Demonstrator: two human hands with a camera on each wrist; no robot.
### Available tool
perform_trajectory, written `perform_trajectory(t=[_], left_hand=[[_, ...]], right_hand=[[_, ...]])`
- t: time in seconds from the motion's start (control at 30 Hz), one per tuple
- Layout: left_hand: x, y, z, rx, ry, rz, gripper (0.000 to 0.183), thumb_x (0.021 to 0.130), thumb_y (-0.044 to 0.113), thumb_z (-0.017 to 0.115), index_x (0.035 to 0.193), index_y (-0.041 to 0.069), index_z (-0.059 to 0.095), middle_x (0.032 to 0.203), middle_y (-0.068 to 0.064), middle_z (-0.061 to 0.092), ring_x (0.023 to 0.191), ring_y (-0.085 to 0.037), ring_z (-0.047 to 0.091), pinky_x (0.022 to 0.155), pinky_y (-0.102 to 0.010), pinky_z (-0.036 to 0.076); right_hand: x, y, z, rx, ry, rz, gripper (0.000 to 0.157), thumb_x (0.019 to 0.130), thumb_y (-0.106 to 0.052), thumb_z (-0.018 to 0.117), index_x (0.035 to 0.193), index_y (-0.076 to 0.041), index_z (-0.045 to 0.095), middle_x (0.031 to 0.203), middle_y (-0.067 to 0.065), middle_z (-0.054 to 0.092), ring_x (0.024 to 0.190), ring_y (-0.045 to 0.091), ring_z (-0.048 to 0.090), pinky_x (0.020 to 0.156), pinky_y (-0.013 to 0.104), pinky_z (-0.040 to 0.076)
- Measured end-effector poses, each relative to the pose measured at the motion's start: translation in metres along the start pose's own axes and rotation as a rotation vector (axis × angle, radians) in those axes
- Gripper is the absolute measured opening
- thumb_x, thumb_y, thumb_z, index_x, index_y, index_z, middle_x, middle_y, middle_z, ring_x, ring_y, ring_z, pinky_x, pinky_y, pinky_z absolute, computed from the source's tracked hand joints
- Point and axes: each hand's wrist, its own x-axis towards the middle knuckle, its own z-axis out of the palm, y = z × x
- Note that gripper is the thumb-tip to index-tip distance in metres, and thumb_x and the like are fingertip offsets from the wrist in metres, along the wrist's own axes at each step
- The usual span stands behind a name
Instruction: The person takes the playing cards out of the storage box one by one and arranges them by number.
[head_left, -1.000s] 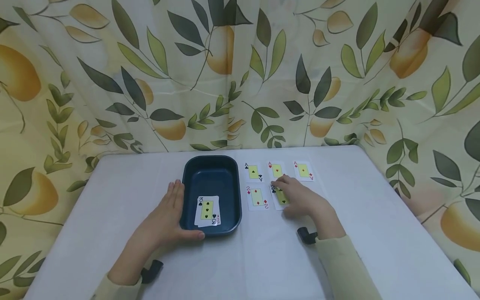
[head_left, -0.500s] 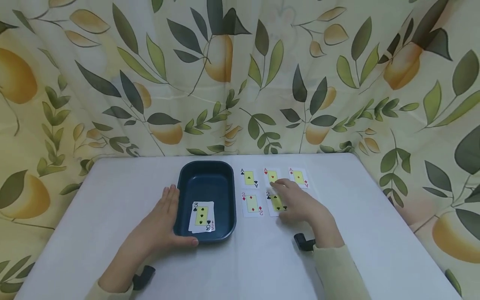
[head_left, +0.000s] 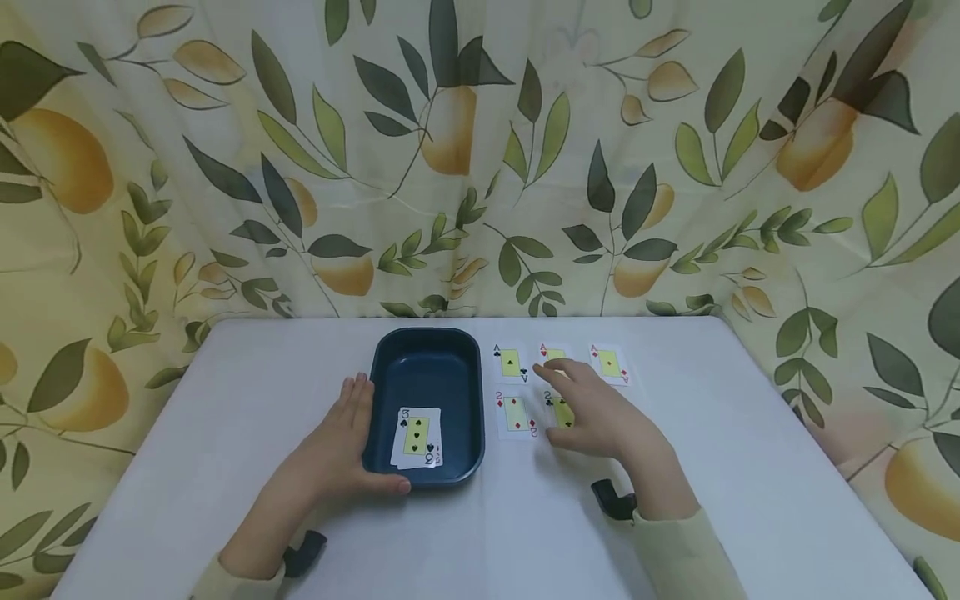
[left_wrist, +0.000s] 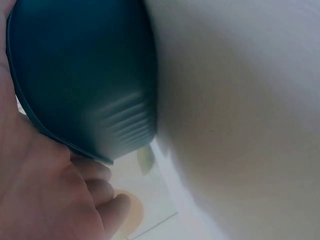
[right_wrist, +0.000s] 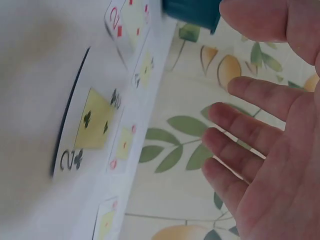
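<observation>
A dark blue tray (head_left: 427,350) sits left of centre, holding a small stack of playing cards topped by the three of spades (head_left: 417,436). My left hand (head_left: 330,450) rests along its left side, fingers straight, thumb at the near rim. My right hand (head_left: 600,412) hovers over the two of clubs (right_wrist: 97,120) with fingers apart and nothing held; it partly covers that card in the head view. Left of it lies the two of diamonds (head_left: 516,413). Behind are the ace of clubs (head_left: 510,362), the partly covered ace of hearts (head_left: 553,352) and the ace of diamonds (head_left: 609,362).
White cloth covers the table (head_left: 517,533). A curtain (head_left: 570,208) printed with fruit and leaves hangs behind the far edge and on both sides. Each wrist carries a small black camera mount (head_left: 613,500).
My right hand has lifted off the two of clubs and its thumb and fingers have spread; the card lies flat in its row. My left hand stays at the tray. The head view shifts slightly.
</observation>
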Motion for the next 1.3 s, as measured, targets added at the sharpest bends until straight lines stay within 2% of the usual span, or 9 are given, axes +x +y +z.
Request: perform_trajectory(t=[0.17,0.47,0.63,0.77,0.87,1.03,1.17,1.3], left_hand=[[-0.001,0.003,0.001,0.004,-0.001,-0.013,0.151,0.055,0.086,0.074,0.159,0.001,0.005,0.167,-0.018,0.0,0.154,-0.037,-0.001,0.118,-0.059,0.023],[0.005,0.004,-0.002,0.019,-0.002,-0.005,0.151,0.054,0.088,0.071,0.159,0.002,0.006,0.168,-0.016,0.0,0.155,-0.034,-0.002,0.118,-0.057,0.023],[0.003,0.001,-0.004,0.023,-0.001,-0.018,0.151,0.054,0.087,0.073,0.16,0.002,0.006,0.168,-0.015,-0.001,0.155,-0.033,-0.003,0.119,-0.056,0.023],[0.002,0.0,-0.004,0.013,-0.005,-0.018,0.151,0.054,0.085,0.075,0.16,0.003,0.006,0.168,-0.014,-0.002,0.155,-0.032,-0.004,0.119,-0.055,0.022],[0.001,0.0,-0.004,0.003,-0.009,-0.014,0.151,0.054,0.085,0.074,0.16,0.003,0.005,0.168,-0.014,-0.002,0.155,-0.032,-0.005,0.12,-0.055,0.021],[0.0,-0.001,-0.007,0.022,0.004,-0.017,0.151,0.053,0.087,0.073,0.16,0.003,0.006,0.168,-0.015,-0.001,0.155,-0.032,-0.004,0.12,-0.054,0.021],[0.0,-0.003,-0.008,0.036,0.015,0.01,0.15,0.055,0.089,0.07,0.159,0.0,0.008,0.167,-0.017,0.001,0.154,-0.034,-0.002,0.12,-0.054,0.022],[0.0,-0.002,-0.006,-0.002,-0.004,0.033,0.149,0.057,0.087,0.071,0.159,0.0,0.007,0.167,-0.019,0.001,0.154,-0.035,-0.002,0.12,-0.055,0.022]], right_hand=[[-0.003,-0.006,-0.001,-0.007,-0.011,0.002,0.083,0.076,-0.029,0.079,0.151,-0.024,0.044,0.151,0.002,0.043,0.138,0.027,0.04,0.106,0.049,0.046],[0.0,-0.019,-0.002,-0.017,0.006,-0.063,0.084,0.078,-0.035,0.08,0.152,-0.021,0.043,0.152,0.003,0.043,0.14,0.026,0.04,0.106,0.049,0.046],[0.002,-0.032,0.001,0.0,0.024,-0.106,0.085,0.079,-0.043,0.08,0.152,-0.024,0.043,0.152,0.0,0.042,0.139,0.025,0.041,0.105,0.049,0.047],[0.006,-0.049,0.006,0.054,0.023,-0.151,0.084,0.08,-0.049,0.079,0.152,-0.024,0.043,0.152,0.0,0.044,0.138,0.024,0.044,0.106,0.048,0.047],[0.015,-0.065,0.009,0.048,0.003,-0.202,0.084,0.082,-0.053,0.076,0.152,-0.02,0.043,0.151,0.003,0.047,0.137,0.024,0.046,0.106,0.047,0.047],[0.043,-0.094,0.015,-0.05,-0.03,-0.296,0.083,0.085,-0.054,0.073,0.152,-0.015,0.043,0.146,0.007,0.05,0.131,0.023,0.05,0.105,0.042,0.048],[0.065,-0.115,0.03,-0.102,-0.124,-0.351,0.084,0.085,-0.051,0.074,0.152,-0.013,0.043,0.147,0.007,0.05,0.13,0.022,0.05,0.107,0.039,0.047],[0.077,-0.126,0.049,-0.154,-0.233,-0.377,0.088,0.082,-0.053,0.076,0.151,-0.011,0.043,0.148,0.007,0.049,0.131,0.023,0.049,0.109,0.039,0.045]])
